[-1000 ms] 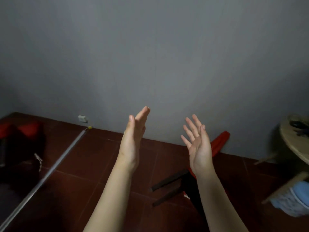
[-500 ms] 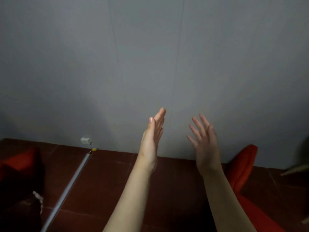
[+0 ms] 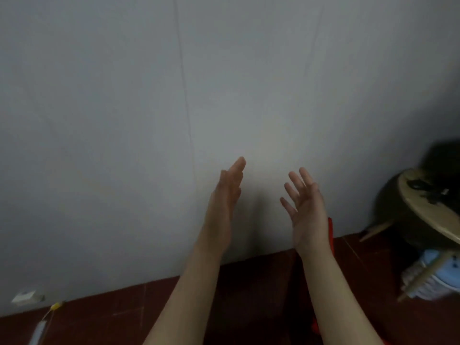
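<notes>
Since half a second ago the red chair (image 3: 330, 231) has slid almost wholly behind the right forearm, and a round surface (image 3: 435, 220) has come into sight well right of the fingers (image 3: 293, 183). I see the left hand (image 3: 225, 202) raised edge-on, fingers straight and pressed together, and the right hand (image 3: 307, 210) beside it, palm inward, fingers spread, neither holding anything. Only a red sliver of the chair shows, just below the right fingers by the wrist.
</notes>
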`<move>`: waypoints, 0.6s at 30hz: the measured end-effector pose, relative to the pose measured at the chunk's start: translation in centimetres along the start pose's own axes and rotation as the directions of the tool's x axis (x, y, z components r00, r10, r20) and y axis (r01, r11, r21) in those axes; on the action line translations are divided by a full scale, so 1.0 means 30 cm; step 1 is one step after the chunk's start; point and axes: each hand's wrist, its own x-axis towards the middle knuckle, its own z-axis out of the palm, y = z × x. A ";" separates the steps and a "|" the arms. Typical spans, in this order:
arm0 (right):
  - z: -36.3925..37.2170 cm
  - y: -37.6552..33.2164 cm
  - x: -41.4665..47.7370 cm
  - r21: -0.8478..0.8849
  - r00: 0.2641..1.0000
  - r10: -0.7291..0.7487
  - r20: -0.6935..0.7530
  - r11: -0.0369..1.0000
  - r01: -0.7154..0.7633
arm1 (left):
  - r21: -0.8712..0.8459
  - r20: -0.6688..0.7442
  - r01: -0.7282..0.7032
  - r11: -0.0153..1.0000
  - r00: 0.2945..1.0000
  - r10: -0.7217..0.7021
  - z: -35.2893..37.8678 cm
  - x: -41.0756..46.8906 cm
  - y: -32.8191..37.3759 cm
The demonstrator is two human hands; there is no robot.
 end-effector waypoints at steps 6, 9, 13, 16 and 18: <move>-0.049 0.056 0.216 -0.028 0.951 -0.105 -0.291 0.994 0.101 | -0.077 0.230 0.137 0.988 0.966 -0.116 0.018 0.375 -0.142; -0.047 0.081 0.303 -0.048 0.903 -0.147 -0.404 0.989 0.139 | -0.056 0.358 0.198 0.979 0.919 -0.165 0.034 0.524 -0.191; -0.061 0.104 0.381 -0.076 0.835 -0.153 -0.528 0.988 0.133 | -0.058 0.449 0.299 0.953 0.860 -0.242 0.076 0.684 -0.285; -0.141 0.118 0.417 -0.083 0.757 -0.157 -0.634 0.987 0.136 | -0.040 0.535 0.347 0.937 0.799 -0.273 0.144 0.767 -0.392; -0.210 0.140 0.430 -0.097 0.709 -0.159 -0.687 0.987 0.128 | -0.007 0.572 0.374 0.928 0.762 -0.303 0.189 0.808 -0.469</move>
